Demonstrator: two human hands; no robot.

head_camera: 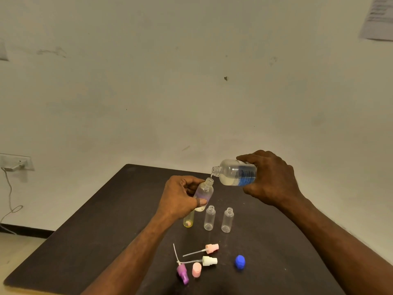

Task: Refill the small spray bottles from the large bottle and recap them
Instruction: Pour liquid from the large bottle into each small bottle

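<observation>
My right hand (271, 179) grips the large clear bottle (236, 172) with a blue label, tipped sideways, mouth pointing left and down. Liquid runs from it into a small purple-tinted spray bottle (204, 193), which my left hand (180, 196) holds tilted above the table. Two uncapped clear small bottles (209, 218) (227, 220) stand upright below, and a yellow small bottle (188, 221) stands partly hidden under my left hand. Nearer me lie a pink spray head (210, 248), a white spray head (209, 261), a purple spray head (182, 272), a pink cap (196, 269) and a blue cap (240, 261).
The dark table (95, 241) reaches to a plain wall. A wall socket with a cable (14, 165) is at the far left. A sheet of paper (378, 20) hangs on the wall at the top right.
</observation>
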